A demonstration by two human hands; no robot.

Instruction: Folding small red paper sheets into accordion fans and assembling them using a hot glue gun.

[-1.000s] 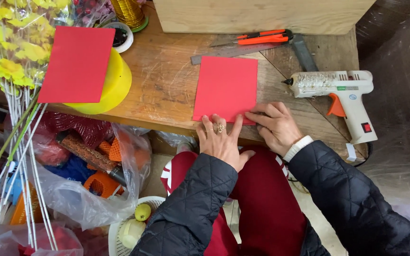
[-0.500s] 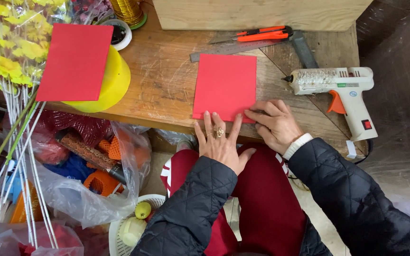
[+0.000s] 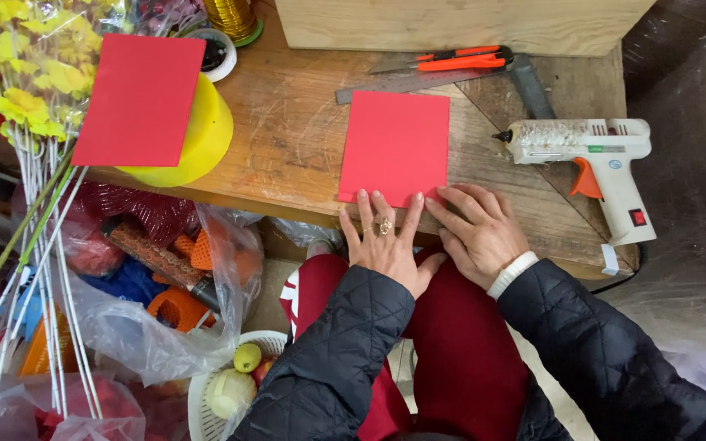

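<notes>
Both hands, left hand (image 3: 386, 245) and right hand (image 3: 480, 233), lie flat and ungripping on the red sheet (image 3: 395, 147)'s near edge; even fingertip pressure against the bench (image 3: 296, 139) would crease it cleanly.

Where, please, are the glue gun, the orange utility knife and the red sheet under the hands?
glue gun (image 3: 569, 140), head view, on the white barrel.
orange utility knife (image 3: 463, 60), head view, on the orange handle.
red sheet (image 3: 395, 145), head view, on its flat middle.
</notes>
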